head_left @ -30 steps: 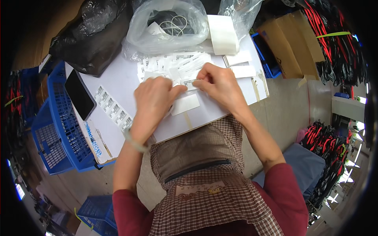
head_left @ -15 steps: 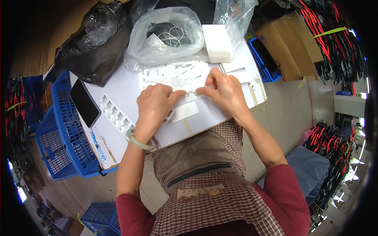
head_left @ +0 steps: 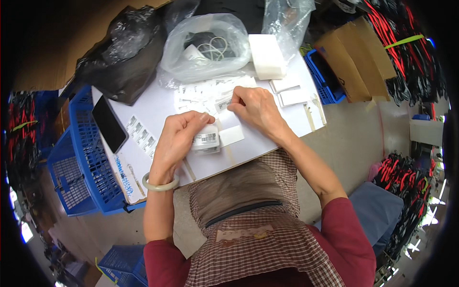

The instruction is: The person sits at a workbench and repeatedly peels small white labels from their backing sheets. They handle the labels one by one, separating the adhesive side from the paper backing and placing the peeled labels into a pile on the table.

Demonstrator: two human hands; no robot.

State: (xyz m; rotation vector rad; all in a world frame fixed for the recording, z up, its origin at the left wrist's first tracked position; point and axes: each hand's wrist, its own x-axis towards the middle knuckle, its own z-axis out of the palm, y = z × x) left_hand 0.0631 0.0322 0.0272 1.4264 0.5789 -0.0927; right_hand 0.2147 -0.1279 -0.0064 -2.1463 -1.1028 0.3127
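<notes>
My left hand (head_left: 178, 138), with a pale bangle at its wrist, is closed on a small stack of white cards (head_left: 206, 140). The top card carries a barcode label. My right hand (head_left: 258, 109) pinches the edge of a small printed label (head_left: 223, 104) between thumb and fingers, over printed label sheets (head_left: 193, 97) spread on the white table (head_left: 267, 131). A blank white card (head_left: 232, 135) lies flat beside the stack. Further left is a strip of barcode stickers (head_left: 140, 135).
A clear plastic bag (head_left: 205, 71) with white string inside stands at the back, beside a white card block (head_left: 267, 56). A black bag (head_left: 119, 71) and a phone (head_left: 110, 124) lie left. Blue baskets (head_left: 86, 158) flank the table; a cardboard box (head_left: 356, 60) is at right.
My hands have moved apart. The left has drawn back toward me, exposing the barcoded card stack; the right has shifted slightly left, with a label at its fingertips.
</notes>
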